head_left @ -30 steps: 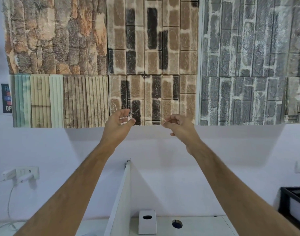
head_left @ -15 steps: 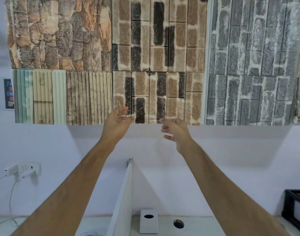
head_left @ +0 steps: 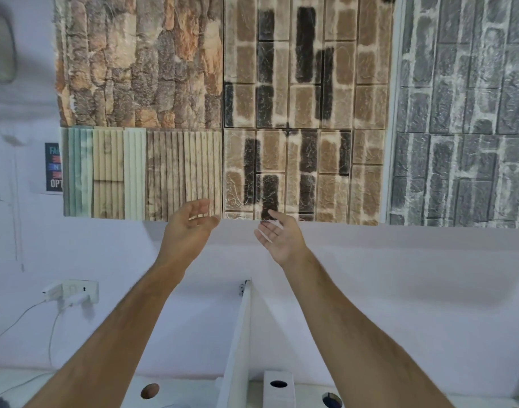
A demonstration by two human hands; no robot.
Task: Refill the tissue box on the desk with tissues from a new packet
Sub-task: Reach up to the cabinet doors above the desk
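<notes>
A white tissue box (head_left: 278, 390) with a dark oval slot on top stands on the desk at the bottom of the view, just right of a white divider. Both my arms are stretched out and raised high in front of the wall. My left hand (head_left: 187, 229) is open, palm turned inward, fingers loosely curved, holding nothing. My right hand (head_left: 280, 235) is open too, palm facing left with the fingers spread. Both hands are far above the tissue box. No tissue packet is in view.
A white divider panel (head_left: 237, 343) rises from the desk (head_left: 193, 390) between two workplaces. Round cable holes (head_left: 149, 390) sit in the desk top. A wall socket with cables (head_left: 73, 291) is at the left. Textured sample panels (head_left: 223, 113) cover the wall above.
My right hand has opened from a loose curl to spread fingers. Both hands stay raised, and the view has swung slightly to the left.
</notes>
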